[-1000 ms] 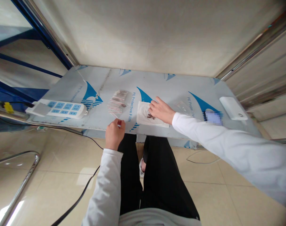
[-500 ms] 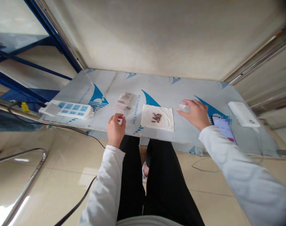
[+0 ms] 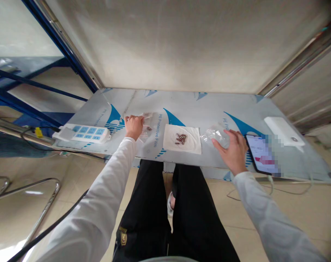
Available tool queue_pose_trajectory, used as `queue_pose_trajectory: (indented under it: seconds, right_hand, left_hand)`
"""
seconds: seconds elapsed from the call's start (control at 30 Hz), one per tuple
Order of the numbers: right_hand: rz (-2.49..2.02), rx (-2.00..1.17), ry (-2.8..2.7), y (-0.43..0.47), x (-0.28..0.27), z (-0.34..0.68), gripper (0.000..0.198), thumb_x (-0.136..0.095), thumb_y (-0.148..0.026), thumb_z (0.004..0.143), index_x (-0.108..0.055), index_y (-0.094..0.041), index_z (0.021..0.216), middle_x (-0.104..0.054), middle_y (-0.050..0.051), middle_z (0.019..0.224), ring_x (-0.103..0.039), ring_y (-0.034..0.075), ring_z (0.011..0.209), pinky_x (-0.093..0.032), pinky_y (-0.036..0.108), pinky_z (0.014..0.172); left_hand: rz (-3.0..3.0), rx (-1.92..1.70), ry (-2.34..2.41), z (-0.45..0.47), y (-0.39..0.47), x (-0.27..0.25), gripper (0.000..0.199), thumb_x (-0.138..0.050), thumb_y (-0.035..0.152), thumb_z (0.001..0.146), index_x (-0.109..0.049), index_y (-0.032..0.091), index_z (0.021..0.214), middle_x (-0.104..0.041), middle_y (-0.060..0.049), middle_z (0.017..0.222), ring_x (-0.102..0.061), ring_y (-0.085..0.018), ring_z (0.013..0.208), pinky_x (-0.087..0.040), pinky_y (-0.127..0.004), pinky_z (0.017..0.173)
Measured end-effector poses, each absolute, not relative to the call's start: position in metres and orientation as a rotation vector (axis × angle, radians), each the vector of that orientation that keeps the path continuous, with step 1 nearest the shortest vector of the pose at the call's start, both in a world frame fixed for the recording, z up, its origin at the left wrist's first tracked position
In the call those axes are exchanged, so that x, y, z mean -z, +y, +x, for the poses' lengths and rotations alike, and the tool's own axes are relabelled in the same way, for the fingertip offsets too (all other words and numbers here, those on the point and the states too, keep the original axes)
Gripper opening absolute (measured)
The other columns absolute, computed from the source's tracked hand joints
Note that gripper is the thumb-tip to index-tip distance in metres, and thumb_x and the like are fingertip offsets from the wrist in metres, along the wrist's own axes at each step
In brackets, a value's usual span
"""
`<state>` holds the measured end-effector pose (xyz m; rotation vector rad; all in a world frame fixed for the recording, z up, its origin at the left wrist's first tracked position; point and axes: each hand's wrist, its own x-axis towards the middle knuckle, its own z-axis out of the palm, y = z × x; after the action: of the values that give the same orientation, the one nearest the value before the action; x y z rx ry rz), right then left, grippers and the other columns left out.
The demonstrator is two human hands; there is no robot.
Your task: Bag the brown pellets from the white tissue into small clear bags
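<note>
My left hand (image 3: 134, 126) is at the left edge of a pile of small clear plastic bags (image 3: 148, 117). Its fingers are bent and close together, and what is between them, if anything, is hidden. One small brown metallic piece (image 3: 149, 128) shows on the bags beside it. My right hand (image 3: 232, 148) has its thumb and fingers apart, just right of a crumpled clear plastic bag (image 3: 215, 134) lying on the table. Between the hands, several small brown metallic cylinders (image 3: 181, 138) lie heaped on a white cloth or tissue (image 3: 192, 143).
The table (image 3: 179, 102) is covered in printed protective film. On the left lies a white power strip (image 3: 90, 133) with a cable. To the right are a lit phone (image 3: 260, 153) and a white box-shaped device (image 3: 284, 131), both with cables. A blue frame (image 3: 64, 47) stands at the left.
My left hand has moved forward from the table's front edge to the bags. My right hand has opened and drawn back, and the clear bag now lies spread out on the table.
</note>
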<state>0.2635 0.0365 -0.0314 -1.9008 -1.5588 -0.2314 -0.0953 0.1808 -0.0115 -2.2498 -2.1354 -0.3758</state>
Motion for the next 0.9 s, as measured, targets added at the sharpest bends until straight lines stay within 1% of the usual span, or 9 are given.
queue_pose_trajectory:
  seconds: [0.13,0.23,0.3,0.37,0.43,0.53,0.63,0.8,0.9]
  right_hand:
    - [-1.704,0.160,-1.463,0.026,0.015,0.230,0.037,-0.064,-0.038,0.080,-0.061,-0.017,0.110,-0.060,0.015,0.115,-0.052,0.029,0.112,-0.040,0.049,0.097]
    - [-1.495,-0.068,-1.426,0.027,-0.009,0.181,0.018,-0.055,-0.029,0.087,-0.066,-0.020,0.097,-0.066,0.009,0.099,-0.060,0.022,0.097,-0.048,0.041,0.090]
    - [-1.373,-0.277,-1.385,0.033,-0.024,0.146,0.020,-0.051,-0.028,0.089,-0.066,-0.020,0.099,-0.068,0.007,0.098,-0.063,0.017,0.088,-0.052,0.032,0.078]
    - [-1.295,-0.427,-1.379,0.039,-0.034,0.117,0.021,-0.052,-0.030,0.090,-0.068,-0.020,0.099,-0.069,0.006,0.100,-0.064,0.015,0.086,-0.053,0.026,0.072]
    - [-1.277,-0.543,-1.390,0.042,-0.037,0.101,0.018,-0.056,-0.030,0.087,-0.070,-0.019,0.093,-0.071,0.005,0.094,-0.066,0.015,0.081,-0.052,0.024,0.068]
    - [-1.273,-0.689,-1.365,0.040,-0.032,0.096,0.017,-0.059,-0.030,0.086,-0.072,-0.019,0.088,-0.074,0.004,0.087,-0.068,0.015,0.077,-0.053,0.025,0.070]
    - [-1.255,-0.784,-1.338,0.034,-0.025,0.103,0.020,-0.057,-0.032,0.087,-0.072,-0.019,0.091,-0.075,0.004,0.089,-0.069,0.017,0.080,-0.054,0.026,0.073]
    - [-1.385,-0.631,-1.348,0.027,-0.022,0.112,0.027,-0.048,-0.032,0.093,-0.071,-0.018,0.094,-0.074,0.006,0.088,-0.070,0.018,0.080,-0.054,0.026,0.072]
    - [-1.425,-0.533,-1.468,0.024,-0.019,0.113,0.029,-0.043,-0.027,0.095,-0.068,-0.019,0.108,-0.073,0.008,0.104,-0.069,0.019,0.093,-0.053,0.028,0.081]
  left_hand:
    - [-2.089,0.621,-2.141,-0.092,0.160,-0.013,0.034,-0.038,0.028,0.090,-0.070,0.016,0.093,-0.069,-0.017,0.102,-0.060,-0.030,0.101,-0.040,-0.042,0.086]
    - [-1.981,1.119,-2.226,-0.069,0.124,-0.025,0.027,-0.050,0.035,0.085,-0.069,0.017,0.092,-0.072,-0.010,0.084,-0.066,-0.024,0.081,-0.046,-0.036,0.077]
    - [-1.958,1.511,-2.323,-0.046,0.094,-0.027,0.026,-0.061,0.039,0.078,-0.068,0.018,0.091,-0.072,-0.005,0.075,-0.067,-0.020,0.070,-0.049,-0.033,0.072]
    - [-2.048,1.974,-2.325,-0.022,0.067,-0.025,0.026,-0.066,0.040,0.074,-0.066,0.016,0.085,-0.072,-0.005,0.075,-0.067,-0.018,0.066,-0.051,-0.028,0.065]
    - [-2.086,2.236,-2.297,-0.005,0.050,-0.020,0.022,-0.068,0.036,0.072,-0.066,0.015,0.079,-0.072,-0.005,0.075,-0.067,-0.016,0.066,-0.052,-0.026,0.063]
    - [-2.130,2.210,-2.319,0.005,0.042,-0.014,0.015,-0.069,0.030,0.070,-0.066,0.015,0.072,-0.071,-0.004,0.069,-0.066,-0.015,0.063,-0.051,-0.024,0.062]
    - [-2.310,2.180,-2.353,0.001,0.043,-0.010,0.017,-0.072,0.030,0.068,-0.067,0.015,0.073,-0.071,-0.005,0.071,-0.066,-0.016,0.066,-0.053,-0.026,0.066]
    - [-2.535,2.679,-2.312,0.001,0.041,-0.013,0.034,-0.076,0.031,0.066,-0.067,0.013,0.093,-0.073,-0.009,0.094,-0.069,-0.019,0.086,-0.054,-0.030,0.082]
    - [-2.441,2.820,-2.314,0.006,0.039,-0.011,0.032,-0.070,0.036,0.074,-0.068,0.011,0.094,-0.073,-0.010,0.095,-0.069,-0.018,0.086,-0.053,-0.031,0.084]
